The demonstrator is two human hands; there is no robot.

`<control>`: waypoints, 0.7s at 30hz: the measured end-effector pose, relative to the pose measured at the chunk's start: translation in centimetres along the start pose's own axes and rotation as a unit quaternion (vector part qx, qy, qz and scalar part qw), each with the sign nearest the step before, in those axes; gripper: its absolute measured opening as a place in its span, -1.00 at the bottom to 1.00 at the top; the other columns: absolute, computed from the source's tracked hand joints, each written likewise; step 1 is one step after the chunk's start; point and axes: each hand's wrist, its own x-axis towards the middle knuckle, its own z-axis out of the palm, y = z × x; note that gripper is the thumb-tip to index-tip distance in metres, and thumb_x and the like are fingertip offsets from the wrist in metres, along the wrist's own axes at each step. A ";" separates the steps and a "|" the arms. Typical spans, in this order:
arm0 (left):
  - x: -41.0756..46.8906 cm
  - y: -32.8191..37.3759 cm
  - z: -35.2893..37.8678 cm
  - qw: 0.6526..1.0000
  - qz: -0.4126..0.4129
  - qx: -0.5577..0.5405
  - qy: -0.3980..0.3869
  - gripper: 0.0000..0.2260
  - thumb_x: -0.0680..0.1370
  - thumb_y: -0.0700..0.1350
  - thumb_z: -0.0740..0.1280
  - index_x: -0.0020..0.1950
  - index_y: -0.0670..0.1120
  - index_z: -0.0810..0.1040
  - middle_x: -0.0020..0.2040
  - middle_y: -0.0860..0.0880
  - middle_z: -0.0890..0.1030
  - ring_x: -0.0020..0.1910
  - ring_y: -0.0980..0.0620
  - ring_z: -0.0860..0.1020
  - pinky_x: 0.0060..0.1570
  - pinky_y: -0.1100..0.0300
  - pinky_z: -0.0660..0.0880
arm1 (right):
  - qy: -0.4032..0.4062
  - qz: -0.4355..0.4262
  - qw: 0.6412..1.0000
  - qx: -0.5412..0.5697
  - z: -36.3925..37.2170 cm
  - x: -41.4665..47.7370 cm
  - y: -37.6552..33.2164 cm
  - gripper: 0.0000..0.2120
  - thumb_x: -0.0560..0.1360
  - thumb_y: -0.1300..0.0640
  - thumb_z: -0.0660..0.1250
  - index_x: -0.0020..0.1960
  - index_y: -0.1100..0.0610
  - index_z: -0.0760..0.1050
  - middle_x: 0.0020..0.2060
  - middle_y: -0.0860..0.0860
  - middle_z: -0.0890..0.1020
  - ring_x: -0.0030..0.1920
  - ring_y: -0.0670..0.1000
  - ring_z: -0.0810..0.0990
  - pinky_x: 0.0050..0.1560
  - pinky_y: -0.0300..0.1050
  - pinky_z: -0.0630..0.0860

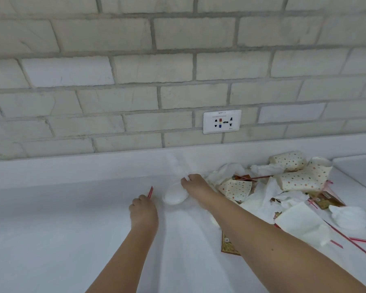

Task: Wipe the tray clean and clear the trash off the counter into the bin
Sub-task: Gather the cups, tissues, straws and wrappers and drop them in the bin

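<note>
Two hands reach forward over the white table. The left hand has its fingers curled under and pinches one red straw, whose free end sticks out just past the knuckles toward the wall. The right hand, ahead and to the right of the left hand, has its fingertips bent down onto a white wad that lies between the two hands. The wad is blurred, and what it is made of cannot be told.

The trash pile lies right of the right hand, its near edge touching that wrist. In it are three dotted paper cups: one just beside the right wrist, and two more further right. There are two brown packets, one partly under the right forearm and one far to the right. Crumpled white napkins lie among them, too bunched to count. One round white lid sits at the pile's far right. Several loose straws cross the pile.

One wall socket sits in the brick wall, beyond the right hand.
</note>
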 end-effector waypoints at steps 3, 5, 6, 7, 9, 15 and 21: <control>-1.4 0.1 -0.3 0.983 -0.055 -0.174 0.007 -0.72 0.56 -0.38 0.08 0.25 -0.31 0.35 0.21 -0.22 0.39 0.05 -0.08 0.41 0.13 0.15 0.39 | -0.008 -0.015 0.999 0.030 -2.9 -3.0 0.0 -0.76 0.63 0.13 0.08 -0.10 0.19 0.45 -0.21 0.02 0.43 -0.25 -0.06 0.38 -0.37 -0.28 0.23; -2.4 0.6 -0.6 0.960 -0.038 -0.277 0.018 -0.78 0.54 -0.41 0.09 0.15 -0.31 0.39 0.12 -0.26 0.40 -0.10 -0.08 0.38 0.03 0.10 0.37 | -0.003 -0.016 0.998 0.066 -5.1 -5.3 0.3 -0.73 0.64 0.15 0.06 0.14 0.22 0.49 -0.19 -0.01 0.46 -0.26 -0.11 0.39 -0.37 -0.30 0.25; -3.0 1.1 -1.0 0.953 -0.025 -0.302 0.028 -0.82 0.53 -0.43 0.08 0.04 -0.28 0.41 -0.02 -0.19 0.41 -0.15 -0.06 0.37 -0.04 0.11 0.36 | 0.002 -0.016 0.997 0.079 -6.3 -6.4 0.6 -0.72 0.64 0.16 0.06 0.19 0.22 0.49 -0.19 -0.02 0.48 -0.27 -0.13 0.39 -0.36 -0.30 0.27; -3.6 1.8 -1.2 0.948 -0.007 -0.316 0.035 -0.81 0.52 -0.45 0.07 -0.05 -0.24 0.41 -0.16 -0.10 0.38 -0.15 -0.07 0.40 -0.11 0.11 0.36 | 0.010 -0.015 0.996 0.088 -7.5 -7.7 0.8 -0.71 0.64 0.17 0.05 0.20 0.22 0.50 -0.16 0.00 0.50 -0.24 -0.13 0.40 -0.34 -0.29 0.28; -4.7 3.8 -2.1 0.925 0.013 -0.377 0.047 -0.81 0.52 -0.43 0.05 -0.06 -0.21 0.39 -0.26 -0.04 0.36 -0.22 -0.10 0.45 -0.34 0.16 0.34 | 0.029 -0.011 0.995 0.092 -9.9 -10.0 1.6 -0.70 0.64 0.17 0.05 0.21 0.21 0.50 -0.04 0.04 0.50 -0.14 -0.07 0.43 -0.21 -0.25 0.33; -10.4 13.6 -4.5 0.838 0.094 -0.536 -0.034 -0.81 0.61 -0.28 0.00 -0.01 -0.16 0.40 -0.23 -0.07 0.42 -0.34 0.03 0.35 -0.41 0.24 0.27 | 0.101 -0.012 0.993 0.065 -17.8 -16.9 5.8 -0.71 0.64 0.20 0.03 0.17 0.26 0.48 -0.12 0.04 0.47 -0.22 -0.08 0.37 -0.25 -0.25 0.28; -18.1 23.6 -5.2 0.747 0.122 -0.634 -0.160 -0.73 0.64 -0.24 -0.01 -0.16 -0.10 0.40 -0.35 -0.02 0.34 -0.44 0.06 0.25 -0.42 0.26 0.22 | 0.164 0.018 0.985 0.044 -25.7 -24.6 10.7 -0.67 0.62 0.24 0.03 0.16 0.22 0.54 -0.10 0.06 0.50 -0.21 -0.04 0.41 -0.20 -0.22 0.32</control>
